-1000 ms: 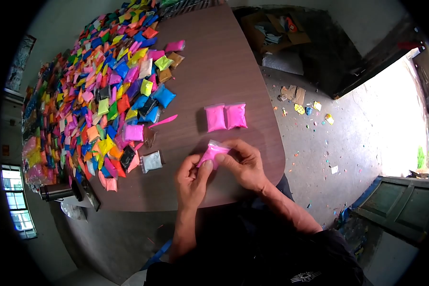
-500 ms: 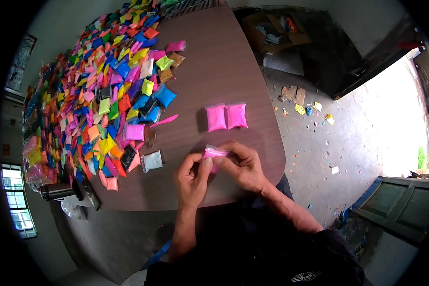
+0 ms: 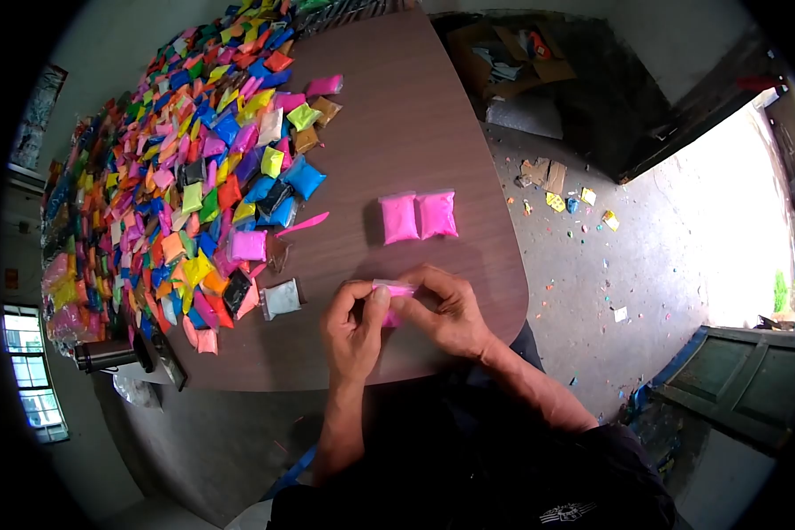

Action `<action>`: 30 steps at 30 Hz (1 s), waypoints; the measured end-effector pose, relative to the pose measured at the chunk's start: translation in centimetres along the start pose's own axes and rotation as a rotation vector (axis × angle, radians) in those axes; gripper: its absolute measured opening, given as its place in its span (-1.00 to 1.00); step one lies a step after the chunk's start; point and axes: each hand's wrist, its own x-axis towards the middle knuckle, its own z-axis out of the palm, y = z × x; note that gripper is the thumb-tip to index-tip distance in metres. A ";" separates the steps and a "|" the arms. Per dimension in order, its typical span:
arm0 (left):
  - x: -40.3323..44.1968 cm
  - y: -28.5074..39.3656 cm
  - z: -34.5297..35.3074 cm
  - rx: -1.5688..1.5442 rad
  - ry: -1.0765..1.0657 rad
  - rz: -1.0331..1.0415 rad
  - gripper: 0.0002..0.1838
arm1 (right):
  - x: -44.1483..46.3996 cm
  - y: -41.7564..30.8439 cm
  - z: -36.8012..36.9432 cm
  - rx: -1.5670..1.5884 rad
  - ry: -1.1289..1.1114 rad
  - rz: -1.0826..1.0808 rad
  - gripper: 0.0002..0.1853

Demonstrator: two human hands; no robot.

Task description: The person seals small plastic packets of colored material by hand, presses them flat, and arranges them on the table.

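Note:
Between my two hands is a small clear zip bag of pink clay [image 3: 392, 316], held over the table's near edge. My left hand [image 3: 353, 331] pinches the bag's top left corner between thumb and finger. My right hand [image 3: 446, 309] pinches the top right side; its fingers partly cover the bag. Beyond them two filled pink bags lie side by side, a left one [image 3: 399, 218] and a right one [image 3: 437, 215]. To the left are a bag of white material [image 3: 281, 299] and a thin pink plastic tool [image 3: 304, 224].
A big heap of colourful filled bags [image 3: 212, 150] covers the left of the brown table [image 3: 389, 115]. A dark flat tool [image 3: 169, 360] lies at the near left edge. On the floor at right are scraps [image 3: 556, 202] and an open cardboard box [image 3: 526, 57].
The held bag's top edge has tipped down and turned, and more of its pink body shows below the fingers. Both hands keep their pinch with only slight movement.

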 end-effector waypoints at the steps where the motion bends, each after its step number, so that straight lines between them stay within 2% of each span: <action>1: 0.0 -0.1 0.0 -0.001 0.000 0.000 -0.86 | 0.0 -0.2 0.0 -0.001 0.000 0.000 -0.76; 4: 0.0 -0.3 0.0 -0.024 0.027 0.050 -0.87 | 0.0 -1.1 0.1 0.003 0.002 -0.019 -0.77; 6: 0.0 0.2 -0.1 -0.143 0.003 -0.004 -0.88 | -0.1 -1.4 0.1 0.085 0.010 0.083 -0.86; 10: -0.2 0.7 0.1 -0.265 -0.019 -0.083 -0.88 | -0.2 -0.2 0.1 0.108 0.029 0.048 -0.88; 13: -0.5 0.3 -0.4 -0.212 -0.060 -0.110 -0.87 | -0.1 0.1 -0.1 0.131 0.027 0.027 -0.83; 18: -0.7 -0.5 -0.4 -0.043 0.003 0.024 -0.86 | 0.2 -0.1 0.0 0.067 -0.029 0.012 -0.81; 22: -1.0 -0.7 -0.3 -0.062 0.040 0.060 -0.85 | -0.1 -0.6 0.3 0.056 -0.041 0.036 -0.78; 25: -1.7 -0.7 -0.4 -0.189 0.013 0.003 -0.84 | -0.3 0.1 0.0 0.008 -0.042 -0.009 -0.83; 27: -2.2 0.1 -0.8 -0.021 -0.010 0.108 -0.83 | -0.6 1.1 -0.4 -0.024 -0.050 -0.083 -0.83; 30: -3.0 -0.1 -0.9 0.049 0.003 0.115 -0.83 | -1.5 0.2 0.1 -0.049 -0.034 -0.098 -0.83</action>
